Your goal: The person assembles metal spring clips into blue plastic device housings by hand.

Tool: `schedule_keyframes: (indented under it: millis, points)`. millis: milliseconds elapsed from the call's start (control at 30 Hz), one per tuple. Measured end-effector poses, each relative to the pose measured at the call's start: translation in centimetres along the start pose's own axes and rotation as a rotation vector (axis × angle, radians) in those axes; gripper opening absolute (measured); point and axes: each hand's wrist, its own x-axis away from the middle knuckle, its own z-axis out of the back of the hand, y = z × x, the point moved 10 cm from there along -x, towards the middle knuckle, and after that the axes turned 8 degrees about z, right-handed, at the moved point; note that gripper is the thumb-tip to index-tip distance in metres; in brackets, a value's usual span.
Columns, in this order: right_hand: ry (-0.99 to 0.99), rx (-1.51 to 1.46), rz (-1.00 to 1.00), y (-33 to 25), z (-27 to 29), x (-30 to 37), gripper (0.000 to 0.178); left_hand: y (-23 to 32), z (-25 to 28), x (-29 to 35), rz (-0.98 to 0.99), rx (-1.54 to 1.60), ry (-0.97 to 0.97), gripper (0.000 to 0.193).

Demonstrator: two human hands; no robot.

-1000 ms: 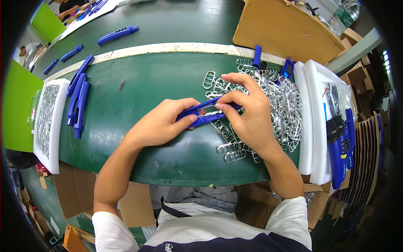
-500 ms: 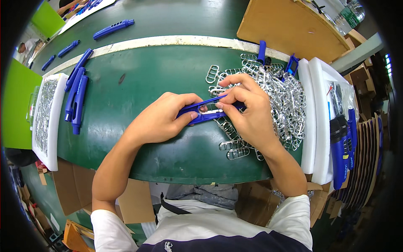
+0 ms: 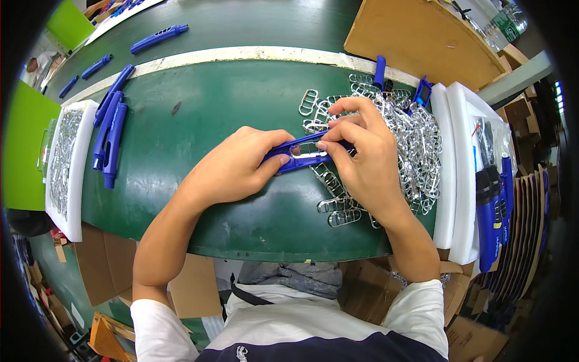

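Observation:
My left hand (image 3: 241, 163) is closed on the left end of a long blue plastic casing (image 3: 300, 163), its thumb on the near side. A small shiny metal frame (image 3: 309, 154) lies in the casing's slot. My right hand (image 3: 368, 151) pinches with thumb and forefinger at the frame's right end, its other fingers curled above; the exact contact is partly hidden. The casing's right end passes behind that hand. Just beyond lies a large heap of looped metal frames (image 3: 416, 151), several of them loose near my right wrist.
Several blue casings (image 3: 113, 145) lie at the left beside a white foam tray (image 3: 75, 175) of metal parts. White foam slabs (image 3: 461, 175) with blue tools (image 3: 487, 223) stand at the right. A pale strip (image 3: 241, 54) crosses the green table; a wooden board (image 3: 422, 42) stands behind.
Both hands and the casing have shifted slightly right in the picture. My right fingers have lifted a little, and more of the metal frame shows in the slot.

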Motion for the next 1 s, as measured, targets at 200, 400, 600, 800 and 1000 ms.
schedule_keyframes:
  millis: [200, 400, 600, 800, 1000]
  points:
    - [0.006, -0.008, -0.001, 0.1, -0.8, 0.4, 0.014, -0.1, -0.2, 0.1, 0.017, -0.043, -0.007, 0.023]
    - [0.014, -0.060, -0.043, 0.4, -0.9, 0.5, 0.014, -0.1, 0.0, -0.2, 0.012, -0.010, -0.003, 0.024]
    - [0.031, -0.087, -0.045, 1.3, -0.9, 0.8, 0.016, 0.5, 0.3, 0.0, 0.012, 0.040, 0.002, 0.022]
    - [0.092, -0.306, -0.280, 3.2, -0.8, 0.9, 0.018, 1.1, 0.9, 0.4, -0.057, -0.018, 0.064, 0.019]
    - [-0.059, -0.227, -0.108, 1.1, -1.8, 0.3, 0.017, 2.2, 0.4, 0.5, 0.003, -0.353, 0.181, 0.014]
